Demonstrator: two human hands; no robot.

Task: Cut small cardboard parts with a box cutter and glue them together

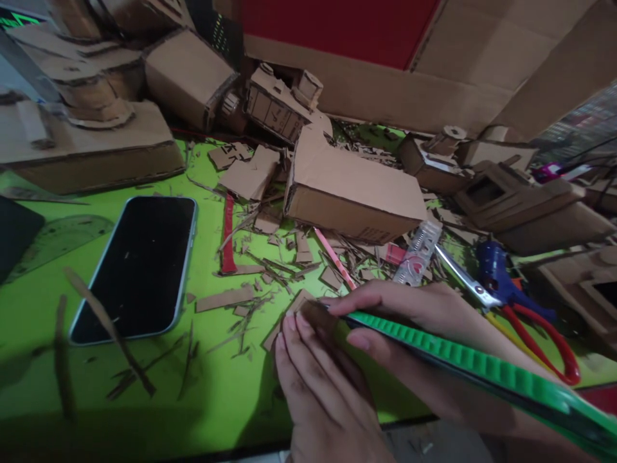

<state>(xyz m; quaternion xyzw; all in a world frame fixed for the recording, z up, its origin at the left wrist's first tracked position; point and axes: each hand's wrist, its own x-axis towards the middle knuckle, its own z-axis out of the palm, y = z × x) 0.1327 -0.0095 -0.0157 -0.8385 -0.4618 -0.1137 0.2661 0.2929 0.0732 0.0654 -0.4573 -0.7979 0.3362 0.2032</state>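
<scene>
My left hand [321, 379] presses a small cardboard piece [284, 319] flat against the green tabletop, its fingers together and covering most of the piece. In my right hand [395, 308] is a green utility knife [448, 347] with a ribbed grip, pinched near its front end. The knife's tip points at the cardboard beside my left fingertips; the blade itself is mostly hidden there. Cardboard scraps [224, 298] and thin cut strips lie just beyond both hands. A pink striped stick [334, 258] rests behind my right hand's fingers.
A smartphone [139, 270] lies at left, near a clear protractor [77, 238]. Behind the scraps stands a cardboard box shape [354, 186]. Red-handled scissors [540, 337] and a blue glue gun [501, 276] lie at right. Larger cardboard models [91, 151] line the back.
</scene>
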